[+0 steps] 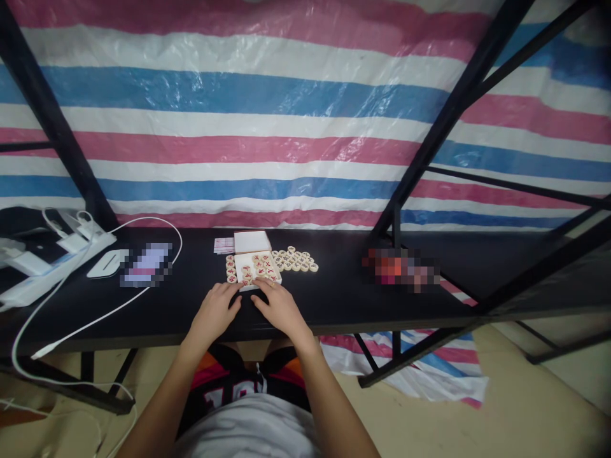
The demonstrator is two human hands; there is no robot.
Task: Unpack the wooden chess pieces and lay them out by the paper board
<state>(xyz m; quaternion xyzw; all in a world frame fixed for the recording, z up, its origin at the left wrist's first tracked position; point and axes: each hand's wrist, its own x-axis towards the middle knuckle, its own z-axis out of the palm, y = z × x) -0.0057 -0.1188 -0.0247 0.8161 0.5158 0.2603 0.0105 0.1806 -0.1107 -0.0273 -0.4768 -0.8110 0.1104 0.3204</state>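
Note:
A small white box (242, 260) lies on the black desk with its lid (252, 242) folded back behind it. Inside are several round Chinese chess pieces (264, 261) with red characters. More red-marked pieces (231, 270) stand in a column along the box's left side, and dark-marked pieces (294, 261) sit grouped at its right. My left hand (217, 310) is open, fingers stretched to the box's front left corner. Over the front edge reach the fingers of my right hand (279, 308), also open, thumb apart, close to the front pieces. Fingertip contact is too small to make out.
Behind the box's left lies a printed paper (224, 245). Farther left are a blurred phone-like object (146, 264), a white device (105, 264), a power strip (42, 270) and a looping white cable (107, 312). A pixelated reddish item (398, 267) lies right, near black frame bars.

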